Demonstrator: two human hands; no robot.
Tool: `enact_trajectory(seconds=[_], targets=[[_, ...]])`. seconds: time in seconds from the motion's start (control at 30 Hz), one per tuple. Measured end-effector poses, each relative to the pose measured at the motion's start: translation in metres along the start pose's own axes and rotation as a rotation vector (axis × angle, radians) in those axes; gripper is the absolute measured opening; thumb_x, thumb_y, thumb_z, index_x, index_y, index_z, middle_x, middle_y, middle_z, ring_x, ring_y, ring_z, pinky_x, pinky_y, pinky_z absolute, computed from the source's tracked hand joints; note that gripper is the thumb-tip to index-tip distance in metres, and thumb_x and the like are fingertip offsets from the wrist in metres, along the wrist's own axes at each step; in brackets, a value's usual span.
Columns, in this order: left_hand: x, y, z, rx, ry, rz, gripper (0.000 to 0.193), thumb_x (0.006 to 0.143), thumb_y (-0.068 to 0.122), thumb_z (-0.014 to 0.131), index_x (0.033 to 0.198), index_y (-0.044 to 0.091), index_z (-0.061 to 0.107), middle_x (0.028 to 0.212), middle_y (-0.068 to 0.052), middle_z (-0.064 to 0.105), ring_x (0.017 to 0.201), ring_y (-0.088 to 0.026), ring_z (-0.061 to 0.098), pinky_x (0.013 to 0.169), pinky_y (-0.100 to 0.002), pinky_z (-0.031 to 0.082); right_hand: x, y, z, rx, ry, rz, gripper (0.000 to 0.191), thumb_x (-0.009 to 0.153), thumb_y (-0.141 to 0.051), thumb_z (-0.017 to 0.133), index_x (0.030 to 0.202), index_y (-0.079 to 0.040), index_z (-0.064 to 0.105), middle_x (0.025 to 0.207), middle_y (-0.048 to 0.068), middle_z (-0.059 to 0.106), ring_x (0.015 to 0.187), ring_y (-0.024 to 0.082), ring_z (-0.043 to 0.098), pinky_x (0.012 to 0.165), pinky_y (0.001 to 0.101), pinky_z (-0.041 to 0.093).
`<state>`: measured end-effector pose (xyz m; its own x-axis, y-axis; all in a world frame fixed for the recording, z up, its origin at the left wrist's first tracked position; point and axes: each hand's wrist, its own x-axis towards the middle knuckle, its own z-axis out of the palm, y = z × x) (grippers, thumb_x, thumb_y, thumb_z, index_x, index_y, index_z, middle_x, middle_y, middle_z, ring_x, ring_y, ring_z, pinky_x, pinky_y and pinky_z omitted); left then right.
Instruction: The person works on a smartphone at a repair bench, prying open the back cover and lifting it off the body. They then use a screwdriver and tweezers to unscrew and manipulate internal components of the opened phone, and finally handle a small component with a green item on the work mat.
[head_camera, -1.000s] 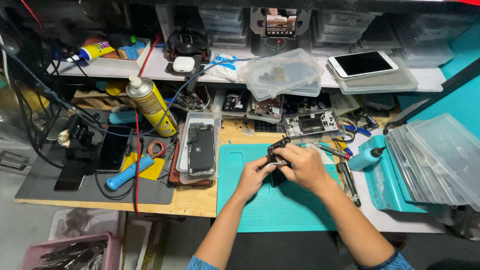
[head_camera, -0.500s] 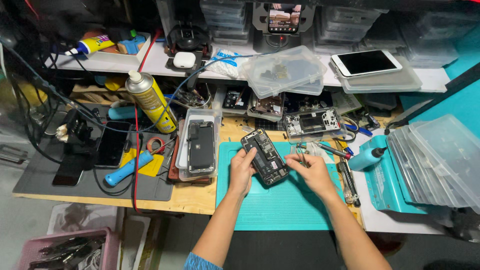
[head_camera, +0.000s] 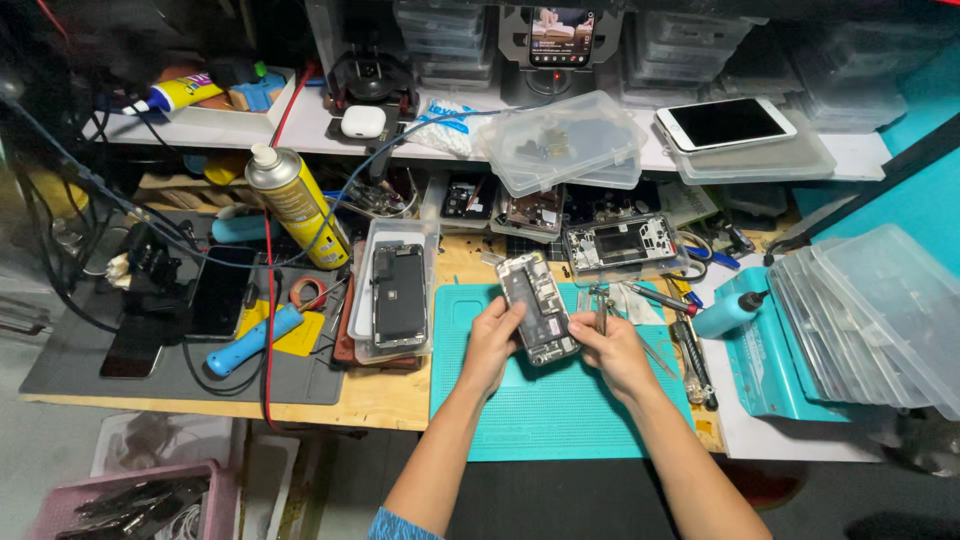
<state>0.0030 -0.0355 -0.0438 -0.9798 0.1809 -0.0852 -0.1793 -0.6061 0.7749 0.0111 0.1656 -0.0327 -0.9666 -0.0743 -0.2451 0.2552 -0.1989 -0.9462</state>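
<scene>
Holding an opened phone body (head_camera: 537, 307) over the teal work mat (head_camera: 560, 410), the person has both hands clamped on it: the left hand (head_camera: 490, 340) grips its left edge, the right hand (head_camera: 612, 350) its near right corner, with tweezers (head_camera: 601, 315) tucked in those fingers. The insides lie bare, so I judge the strip-down well along. A second stripped frame (head_camera: 622, 243) sits just beyond, and a loose screen (head_camera: 398, 296) rests in a tray to the left; refitting looks not yet done.
</scene>
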Motion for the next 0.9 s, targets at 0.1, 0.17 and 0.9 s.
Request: enact_trajectory(seconds=[0.1, 0.17, 0.9], targets=[[-0.002, -0.005, 0.005, 0.111, -0.167, -0.025, 0.026, 0.095, 0.008, 0.065, 0.120, 0.000, 0.064, 0.106, -0.007, 0.074, 0.089, -0.012, 0.073, 0.073, -0.031, 0.064, 0.000, 0.000, 0.000, 0.054, 0.045, -0.030, 0.018, 0.090, -0.015, 0.074, 0.104, -0.004, 0.073, 0.069, -0.007, 0.057, 0.051, 0.003, 0.041, 0.045, 0.0227, 0.029], [0.000, -0.008, 0.004, 0.156, -0.147, 0.012, 0.026, 0.094, 0.006, 0.067, 0.119, -0.002, 0.066, 0.104, -0.009, 0.074, 0.088, -0.013, 0.073, 0.073, -0.030, 0.064, 0.000, 0.000, 0.002, -0.007, 0.070, -0.074, 0.017, 0.091, -0.016, 0.074, 0.104, -0.005, 0.073, 0.069, -0.008, 0.057, 0.052, 0.002, 0.042, 0.045, 0.0221, 0.029], [0.001, -0.012, -0.006, 0.209, -0.013, 0.139, 0.019, 0.091, -0.001, 0.070, 0.109, -0.007, 0.070, 0.101, -0.011, 0.077, 0.086, -0.013, 0.072, 0.078, -0.027, 0.058, 0.005, 0.007, 0.025, -0.164, 0.074, -0.206, 0.013, 0.088, -0.012, 0.078, 0.098, -0.004, 0.075, 0.072, -0.006, 0.066, 0.053, -0.001, 0.044, 0.046, 0.0196, 0.028]])
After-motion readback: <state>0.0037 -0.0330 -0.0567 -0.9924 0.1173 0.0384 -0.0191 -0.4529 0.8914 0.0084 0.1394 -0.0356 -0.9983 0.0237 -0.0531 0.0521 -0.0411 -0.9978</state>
